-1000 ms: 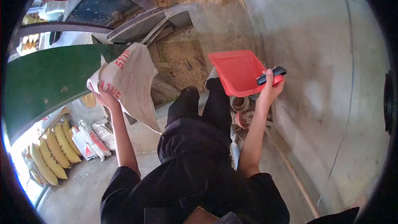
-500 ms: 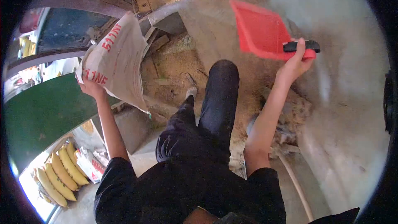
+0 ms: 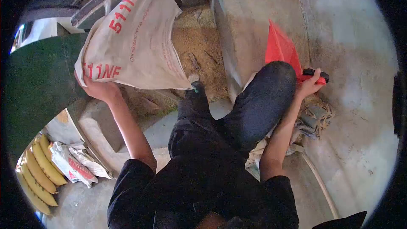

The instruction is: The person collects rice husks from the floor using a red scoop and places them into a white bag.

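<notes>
My left hand [image 3: 98,88] grips the lower left corner of a white woven sack [image 3: 142,38] with red "511NF" lettering. The sack spreads up and to the right, and its lower right corner hangs by my left leg. Out to the right, my right hand [image 3: 310,85] is closed round the handle of a red dustpan [image 3: 282,48]. A black piece [image 3: 318,75] shows at the handle. My raised right knee [image 3: 271,89] covers part of the dustpan's lower edge. Beneath my left foot lies a sunken bed of brown grain-like litter [image 3: 201,55].
A concrete ledge [image 3: 223,38] borders the litter bed. A dark green panel [image 3: 38,85] stands at the left. Yellow bananas [image 3: 40,163] and crumpled bags [image 3: 74,165] lie lower left. A pale pole [image 3: 320,182] and a rag heap [image 3: 313,116] are at the lower right.
My right knee has swung right and up. The dustpan has come lower and turned, now partly behind the knee. The sack appears larger and more spread out, and the view has shifted.
</notes>
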`<action>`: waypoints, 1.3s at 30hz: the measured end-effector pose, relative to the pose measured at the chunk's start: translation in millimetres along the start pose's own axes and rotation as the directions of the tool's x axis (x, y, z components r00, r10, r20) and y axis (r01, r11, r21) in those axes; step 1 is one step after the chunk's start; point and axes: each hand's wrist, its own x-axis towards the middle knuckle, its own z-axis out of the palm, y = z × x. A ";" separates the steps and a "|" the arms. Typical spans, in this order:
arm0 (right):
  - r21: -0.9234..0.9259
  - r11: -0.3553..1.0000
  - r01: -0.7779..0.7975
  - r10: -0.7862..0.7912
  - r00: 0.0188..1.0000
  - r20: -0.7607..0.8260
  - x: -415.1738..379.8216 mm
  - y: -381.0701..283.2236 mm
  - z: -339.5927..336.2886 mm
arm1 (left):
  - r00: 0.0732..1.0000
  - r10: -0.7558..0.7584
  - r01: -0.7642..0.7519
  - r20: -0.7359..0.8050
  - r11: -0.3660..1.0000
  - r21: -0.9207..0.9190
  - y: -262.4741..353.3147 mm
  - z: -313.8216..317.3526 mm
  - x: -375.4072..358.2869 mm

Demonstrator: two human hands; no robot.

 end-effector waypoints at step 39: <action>-0.505 0.819 0.271 -0.243 0.962 0.122 -67.1 -60.9 102.8 | 0.837 -0.197 0.059 0.510 0.960 0.275 90.0 44.9 -28.4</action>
